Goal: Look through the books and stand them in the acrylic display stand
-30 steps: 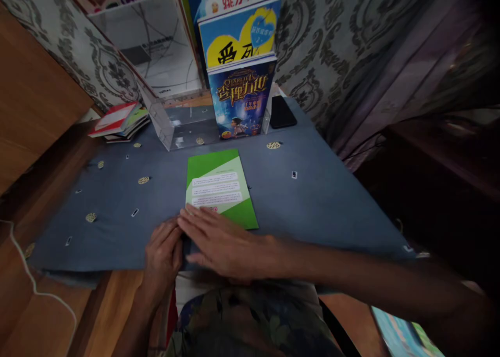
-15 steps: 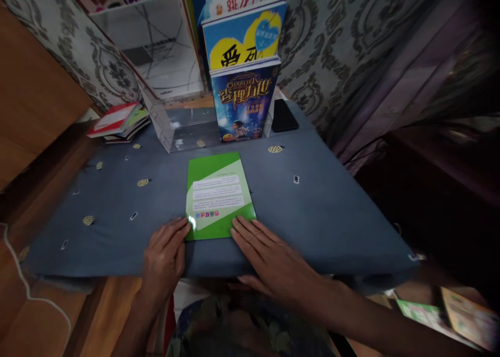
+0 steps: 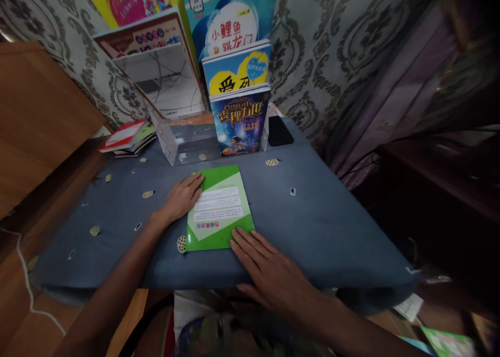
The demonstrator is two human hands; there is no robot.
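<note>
Left hand (image 3: 182, 197) now farther up green book (image 3: 219, 207), right hand (image 3: 269, 267) also flat, "CHARLIE" on blue book (image 3: 239, 125)

I watch through one head-worn camera, set above the near edge of the counter (image 3: 312, 232), facing forward and down across it. The hands (image 3: 269, 263) at the counter are close to my lens; the wall (image 3: 304, 49) beyond the counter's far edge stands farther off.

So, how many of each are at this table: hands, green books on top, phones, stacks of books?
Hands: 2 (left hand, right hand)
Green book: 1
Phone: 1
Stack of books: 1
Total: 5
</note>
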